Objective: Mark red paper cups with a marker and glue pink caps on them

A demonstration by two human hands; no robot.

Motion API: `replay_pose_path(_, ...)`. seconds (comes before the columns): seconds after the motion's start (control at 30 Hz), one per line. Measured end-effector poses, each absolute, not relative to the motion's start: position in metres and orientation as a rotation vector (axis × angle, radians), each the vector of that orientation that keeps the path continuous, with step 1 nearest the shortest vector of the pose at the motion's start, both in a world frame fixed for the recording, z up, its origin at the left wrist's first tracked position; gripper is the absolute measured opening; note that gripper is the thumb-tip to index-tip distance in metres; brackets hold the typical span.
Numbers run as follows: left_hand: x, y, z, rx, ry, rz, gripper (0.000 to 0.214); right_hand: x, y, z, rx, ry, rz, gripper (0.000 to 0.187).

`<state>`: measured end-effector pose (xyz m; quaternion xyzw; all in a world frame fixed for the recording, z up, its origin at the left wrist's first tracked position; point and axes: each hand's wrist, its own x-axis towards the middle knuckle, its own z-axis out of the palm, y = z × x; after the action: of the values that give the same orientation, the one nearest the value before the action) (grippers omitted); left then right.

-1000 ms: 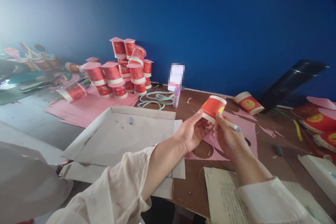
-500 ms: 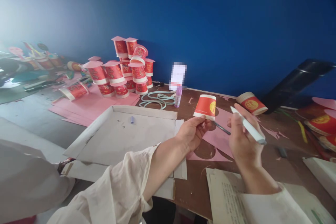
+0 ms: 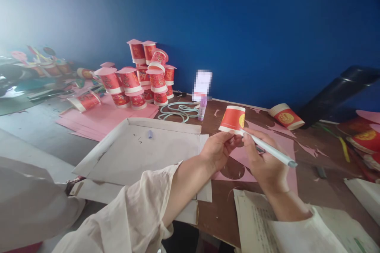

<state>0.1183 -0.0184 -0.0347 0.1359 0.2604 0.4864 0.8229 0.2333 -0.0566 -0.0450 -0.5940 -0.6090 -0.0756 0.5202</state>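
Observation:
Between the fingers of my left hand (image 3: 218, 148) is a red paper cup (image 3: 231, 118) with a white rim and a yellow emblem, its wider end down. My right hand (image 3: 267, 162) grips a white marker pen (image 3: 271, 148). The pen's tip is at the cup's lower right edge; whether it touches cannot be made out. Beneath both hands lies pink paper (image 3: 280, 146) with round holes cut in it. A dark tool on that paper is mostly hidden by my right hand.
Stacked red cups with pink paper discs (image 3: 127, 81) stand at the back left. A white box lid (image 3: 163, 158) holds a small blue cap (image 3: 150, 134). A pale cable (image 3: 178, 111), a purple glue stick (image 3: 202, 109), another cup (image 3: 286, 117) and a black bottle (image 3: 335, 93) line the wall.
My right hand has moved left with the marker pen, bringing its tip to the cup's lower edge. My left hand still holds the cup in nearly the same place.

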Motion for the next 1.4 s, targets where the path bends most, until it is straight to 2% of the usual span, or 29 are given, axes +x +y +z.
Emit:
replay_pose_path(0.53,0.119,-0.02,-0.042,0.383,0.493,1.066,0.008,0.236,-0.055,-0.047,-1.395,-1.501,-0.198,0.028)
replay_pose_path(1.13,0.119,-0.018,-0.046,0.434,0.463,1.058,0.014,0.238,-0.053,-0.047,-1.39,-1.512,-0.186,0.027)
replay_pose_path(1.4,0.121,-0.016,-0.047,0.438,0.449,1.07,0.01,0.236,-0.055,-0.046,-1.416,-1.511,-0.191,0.03)
